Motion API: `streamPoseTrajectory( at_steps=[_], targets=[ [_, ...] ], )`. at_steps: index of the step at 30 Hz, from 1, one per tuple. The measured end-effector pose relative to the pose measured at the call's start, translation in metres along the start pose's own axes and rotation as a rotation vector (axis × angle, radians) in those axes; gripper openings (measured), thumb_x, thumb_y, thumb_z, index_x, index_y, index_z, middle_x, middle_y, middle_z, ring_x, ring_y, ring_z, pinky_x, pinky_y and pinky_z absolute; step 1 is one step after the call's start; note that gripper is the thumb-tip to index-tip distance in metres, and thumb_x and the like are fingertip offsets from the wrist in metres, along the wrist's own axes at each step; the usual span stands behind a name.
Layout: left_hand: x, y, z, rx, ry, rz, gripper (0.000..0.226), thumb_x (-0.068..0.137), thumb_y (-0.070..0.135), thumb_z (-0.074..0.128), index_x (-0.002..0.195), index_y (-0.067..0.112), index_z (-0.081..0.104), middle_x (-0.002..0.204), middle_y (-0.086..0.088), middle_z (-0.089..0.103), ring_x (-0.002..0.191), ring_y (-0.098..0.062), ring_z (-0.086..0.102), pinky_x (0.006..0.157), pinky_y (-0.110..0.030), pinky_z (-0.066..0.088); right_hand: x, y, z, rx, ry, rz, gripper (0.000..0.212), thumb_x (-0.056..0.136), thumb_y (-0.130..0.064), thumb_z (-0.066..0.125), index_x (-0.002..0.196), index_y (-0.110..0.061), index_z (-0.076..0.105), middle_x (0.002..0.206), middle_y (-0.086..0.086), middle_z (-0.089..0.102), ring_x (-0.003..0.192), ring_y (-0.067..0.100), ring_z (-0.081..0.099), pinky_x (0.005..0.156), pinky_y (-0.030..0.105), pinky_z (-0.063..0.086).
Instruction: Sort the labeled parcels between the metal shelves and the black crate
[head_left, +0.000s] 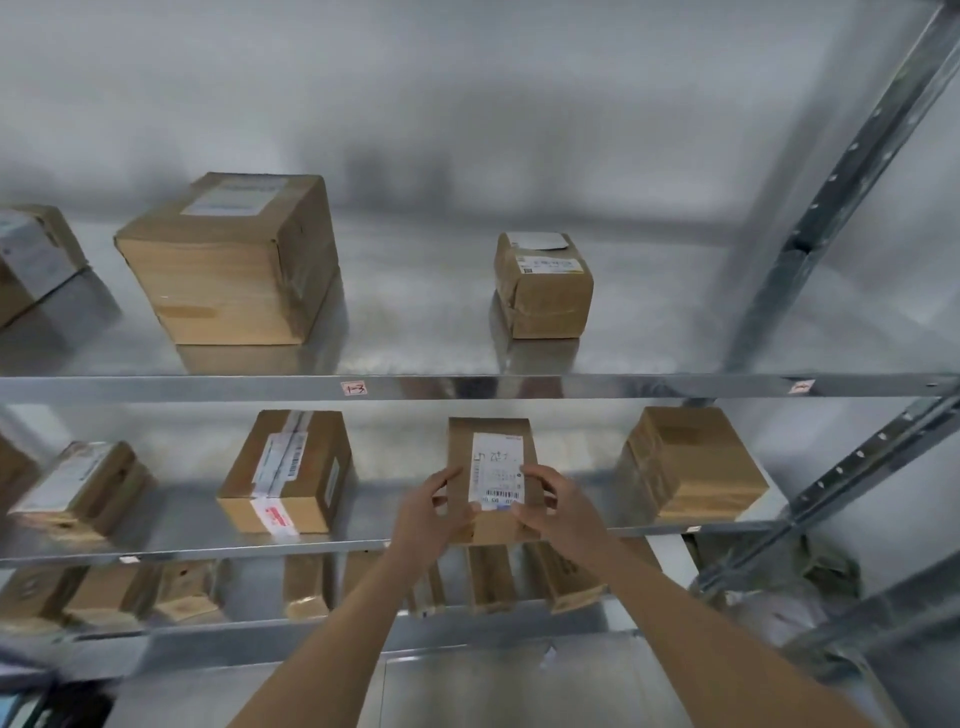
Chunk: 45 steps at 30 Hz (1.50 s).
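A narrow brown parcel (462, 452) with a white barcode label on top sits at the front of the middle metal shelf (363, 543). My left hand (428, 512) grips its left side and my right hand (553, 501) grips its right side, thumbs on top near the label. The upper shelf (467, 387), marked "1-3", carries a large box (234, 260) and a small taped box (543, 286). No black crate shows in this view.
More parcels stand on the middle shelf: a taped box (288, 470) to the left, another (693, 462) to the right, one (78, 488) far left. Several boxes line the lower shelf (306, 584). A slotted steel upright (852, 171) runs along the right.
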<state>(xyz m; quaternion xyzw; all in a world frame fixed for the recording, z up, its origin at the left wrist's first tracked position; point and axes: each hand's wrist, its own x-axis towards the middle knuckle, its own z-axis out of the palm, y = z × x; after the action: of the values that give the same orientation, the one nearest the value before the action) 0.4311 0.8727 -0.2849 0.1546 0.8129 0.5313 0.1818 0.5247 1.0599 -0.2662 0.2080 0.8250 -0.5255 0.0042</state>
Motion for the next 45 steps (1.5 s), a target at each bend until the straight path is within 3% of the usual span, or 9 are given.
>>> streamPoseTrajectory(
  at_steps=[6,13,18,25,31,36,40,43,45],
  targets=[
    [0.042,-0.03,0.034,0.056,-0.017,-0.105,0.071,0.084,0.006,0.075,0.146,0.022,0.046,0.136,0.0,0.057,0.112,-0.016,0.055,0.055,-0.005,0.049,0.045,0.042,0.004,-0.106,-0.043,0.02,0.064,0.097,-0.022,0.069,0.153,-0.027,0.04,0.144,-0.001,0.059,0.13,0.022,0.059,0.101,0.038,0.055],
    [0.09,-0.062,0.068,0.176,-0.033,-0.128,0.076,0.084,0.012,0.077,0.149,0.024,0.041,0.14,0.0,0.057,0.115,-0.019,0.059,0.075,-0.017,0.055,0.101,0.09,0.009,-0.218,-0.044,0.049,0.062,0.1,-0.03,0.064,0.154,-0.032,0.036,0.143,-0.007,0.057,0.118,0.01,0.059,0.096,0.029,0.058],
    [0.113,-0.074,0.078,0.203,-0.066,-0.162,0.076,0.086,0.012,0.074,0.151,0.026,0.036,0.136,0.001,0.057,0.1,-0.012,0.057,0.061,-0.01,0.052,0.13,0.114,0.012,-0.236,-0.034,0.045,0.062,0.097,-0.033,0.068,0.15,-0.039,0.038,0.146,-0.008,0.052,0.12,0.01,0.057,0.099,0.031,0.057],
    [0.118,-0.063,0.08,0.249,-0.038,-0.187,0.075,0.086,0.02,0.076,0.148,0.033,0.037,0.142,0.0,0.054,0.12,-0.021,0.054,0.097,-0.038,0.054,0.146,0.116,0.007,-0.238,-0.107,0.058,0.064,0.098,-0.03,0.068,0.151,-0.041,0.034,0.153,-0.005,0.044,0.132,0.018,0.052,0.101,0.036,0.056],
    [0.103,-0.029,0.075,0.421,-0.048,-0.078,0.065,0.09,0.029,0.07,0.148,0.03,0.04,0.144,0.002,0.047,0.128,-0.019,0.047,0.1,-0.034,0.045,0.121,0.096,-0.008,-0.283,-0.087,0.028,0.073,0.088,-0.047,0.07,0.148,-0.055,0.03,0.15,-0.017,0.047,0.133,0.015,0.052,0.101,0.036,0.055],
    [0.09,0.006,0.072,0.498,-0.103,-0.005,0.075,0.087,0.05,0.067,0.152,0.038,0.03,0.16,0.008,0.029,0.142,-0.022,0.037,0.112,-0.046,0.04,0.076,0.075,-0.062,-0.412,-0.027,0.062,0.07,0.097,-0.048,0.063,0.157,-0.038,0.027,0.163,-0.007,0.032,0.145,0.02,0.038,0.114,0.041,0.039],
    [0.082,0.045,0.089,0.532,-0.134,0.059,0.074,0.09,0.051,0.064,0.153,0.041,0.026,0.163,0.01,0.021,0.147,-0.018,0.028,0.117,-0.042,0.031,0.041,0.065,-0.113,-0.378,0.07,0.05,0.067,0.098,-0.045,0.064,0.157,-0.036,0.032,0.163,-0.006,0.031,0.147,0.019,0.035,0.116,0.037,0.034],
    [0.079,0.074,0.113,0.516,-0.19,0.105,0.074,0.09,0.052,0.064,0.153,0.042,0.025,0.163,0.009,0.021,0.149,-0.018,0.023,0.12,-0.039,0.024,0.02,0.062,-0.153,-0.329,0.129,0.082,0.065,0.093,-0.049,0.066,0.151,-0.044,0.036,0.158,-0.009,0.037,0.14,0.02,0.043,0.113,0.045,0.044],
    [0.078,0.09,0.133,0.491,-0.228,0.108,0.074,0.09,0.057,0.06,0.153,0.046,0.022,0.164,0.009,0.017,0.15,-0.018,0.018,0.121,-0.042,0.021,0.012,0.064,-0.181,-0.335,0.168,0.103,0.065,0.091,-0.05,0.065,0.15,-0.043,0.038,0.15,-0.009,0.044,0.126,0.018,0.054,0.095,0.039,0.057]
  ],
)
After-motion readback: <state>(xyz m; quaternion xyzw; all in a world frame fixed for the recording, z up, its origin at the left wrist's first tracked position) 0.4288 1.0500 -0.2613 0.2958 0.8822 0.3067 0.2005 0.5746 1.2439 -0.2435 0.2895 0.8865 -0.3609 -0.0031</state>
